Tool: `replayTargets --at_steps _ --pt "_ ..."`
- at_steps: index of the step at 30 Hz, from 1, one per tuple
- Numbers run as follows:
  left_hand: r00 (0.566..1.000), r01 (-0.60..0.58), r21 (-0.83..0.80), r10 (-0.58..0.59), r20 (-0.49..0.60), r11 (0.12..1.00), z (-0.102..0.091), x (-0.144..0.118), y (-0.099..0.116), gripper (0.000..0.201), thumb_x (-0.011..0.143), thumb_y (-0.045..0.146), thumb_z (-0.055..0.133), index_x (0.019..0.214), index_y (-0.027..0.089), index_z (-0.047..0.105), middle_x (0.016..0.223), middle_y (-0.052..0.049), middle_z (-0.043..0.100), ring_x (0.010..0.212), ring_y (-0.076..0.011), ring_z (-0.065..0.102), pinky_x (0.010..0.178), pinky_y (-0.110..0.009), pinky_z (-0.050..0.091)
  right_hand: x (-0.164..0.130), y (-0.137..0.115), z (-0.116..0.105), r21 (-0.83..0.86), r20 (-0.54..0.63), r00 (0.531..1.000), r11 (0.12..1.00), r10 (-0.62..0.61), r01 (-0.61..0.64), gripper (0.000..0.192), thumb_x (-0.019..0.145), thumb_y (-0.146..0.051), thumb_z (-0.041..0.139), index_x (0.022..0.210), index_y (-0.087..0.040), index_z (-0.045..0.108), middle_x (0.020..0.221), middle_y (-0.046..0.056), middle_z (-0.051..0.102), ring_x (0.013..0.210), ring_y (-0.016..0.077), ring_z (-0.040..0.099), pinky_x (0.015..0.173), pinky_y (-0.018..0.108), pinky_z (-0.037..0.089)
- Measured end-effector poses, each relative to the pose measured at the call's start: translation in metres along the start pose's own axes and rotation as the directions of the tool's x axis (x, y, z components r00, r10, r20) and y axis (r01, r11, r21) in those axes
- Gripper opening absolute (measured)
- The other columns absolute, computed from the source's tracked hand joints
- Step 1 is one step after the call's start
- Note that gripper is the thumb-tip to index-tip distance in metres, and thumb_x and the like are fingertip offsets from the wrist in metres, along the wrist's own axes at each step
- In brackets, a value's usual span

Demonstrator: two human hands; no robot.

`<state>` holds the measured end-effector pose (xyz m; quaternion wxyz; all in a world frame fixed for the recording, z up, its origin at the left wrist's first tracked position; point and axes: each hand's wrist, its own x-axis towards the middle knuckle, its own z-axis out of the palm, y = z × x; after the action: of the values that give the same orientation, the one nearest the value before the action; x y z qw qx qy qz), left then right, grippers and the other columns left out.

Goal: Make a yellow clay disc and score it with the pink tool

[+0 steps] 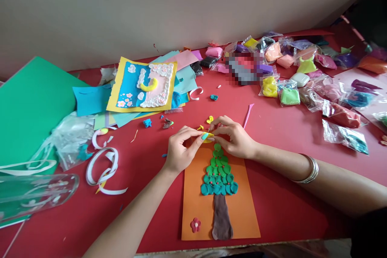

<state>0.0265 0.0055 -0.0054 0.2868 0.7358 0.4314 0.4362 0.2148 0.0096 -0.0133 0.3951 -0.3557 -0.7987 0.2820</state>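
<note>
Between the fingertips of both hands is a small flat piece of yellow modelling clay point(208, 139), just above the tree's top. My left hand point(183, 147) pinches its left side, and my right hand point(231, 137) pinches the right. Below them lies an orange card point(193, 197) with a clay tree: green-to-teal rounded leaves point(219, 177) dotted with small red balls, and a brown trunk point(222, 217). A red clay flower point(195, 225) sits at the card's lower left. Bits of yellow clay point(210, 119) lie just beyond my fingers. My hands hide the card's upper edge.
Bagged coloured clay point(289, 96) crowds the back right of the red table. A yellow-bordered clay picture point(145, 84) rests on paper sheets at back left. Coiled white strips point(102, 169), a clear plastic container point(60, 191) and a green sheet point(33, 109) are leftward. A pink stick point(248, 115) lies beyond my right hand.
</note>
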Motion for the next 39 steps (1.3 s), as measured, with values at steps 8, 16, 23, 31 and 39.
replayTargets --at_steps 8,16,23,31,39 --pt "0.999 -0.016 0.031 0.017 -0.033 0.999 -0.0009 -0.0014 0.0013 0.015 0.082 0.027 0.061 0.075 0.018 0.070 0.065 -0.003 0.066 0.061 -0.0128 0.059 0.054 -0.023 0.048 0.0021 -0.0022 -0.0026 0.024 0.057 0.997 0.998 0.048 -0.050 0.024 0.086 -0.038 0.059 0.084 -0.017 0.071 0.099 0.010 0.061 0.095 0.0204 0.057 0.087 0.039 0.048" --pt "0.997 -0.026 -0.012 0.026 0.068 1.000 -0.0012 -0.0003 0.0023 0.011 0.079 0.027 0.065 0.084 0.019 0.070 0.074 -0.004 0.068 0.068 -0.0142 0.062 0.061 -0.025 0.051 0.0011 0.0001 -0.0023 0.017 0.080 0.996 0.999 -0.043 0.042 0.014 0.083 -0.018 0.059 0.078 -0.015 0.071 0.098 0.010 0.060 0.094 0.0195 0.056 0.086 0.036 0.048" --pt "1.000 -0.015 -0.009 0.015 -0.019 1.000 0.0013 -0.0031 0.0067 0.010 0.080 0.024 0.065 0.072 0.019 0.067 0.064 0.000 0.064 0.057 -0.0102 0.054 0.047 -0.020 0.042 0.0030 -0.0025 -0.0028 0.044 0.089 0.996 0.999 0.020 -0.024 0.017 0.077 -0.033 0.069 0.081 -0.017 0.071 0.097 0.009 0.060 0.091 0.0194 0.056 0.086 0.038 0.047" --pt "0.992 -0.088 -0.025 0.090 0.083 0.996 0.0008 -0.0014 0.0025 0.009 0.078 0.023 0.068 0.085 0.018 0.071 0.078 -0.004 0.070 0.074 -0.0146 0.062 0.063 -0.025 0.052 0.0007 0.0005 -0.0031 0.043 0.119 0.993 0.999 0.007 -0.012 0.008 0.076 -0.018 0.064 0.070 -0.016 0.069 0.101 0.010 0.060 0.093 0.0197 0.055 0.085 0.037 0.047" --pt "0.987 -0.157 0.077 0.159 -0.016 0.985 0.0017 -0.0033 0.0075 0.013 0.081 0.018 0.064 0.068 0.018 0.065 0.065 0.000 0.065 0.063 -0.0116 0.056 0.057 -0.023 0.047 0.0017 -0.0036 -0.0044 0.045 0.117 0.993 0.999 0.008 -0.013 0.014 0.074 -0.030 0.072 0.073 -0.017 0.071 0.100 0.009 0.063 0.091 0.0208 0.054 0.084 0.039 0.046"
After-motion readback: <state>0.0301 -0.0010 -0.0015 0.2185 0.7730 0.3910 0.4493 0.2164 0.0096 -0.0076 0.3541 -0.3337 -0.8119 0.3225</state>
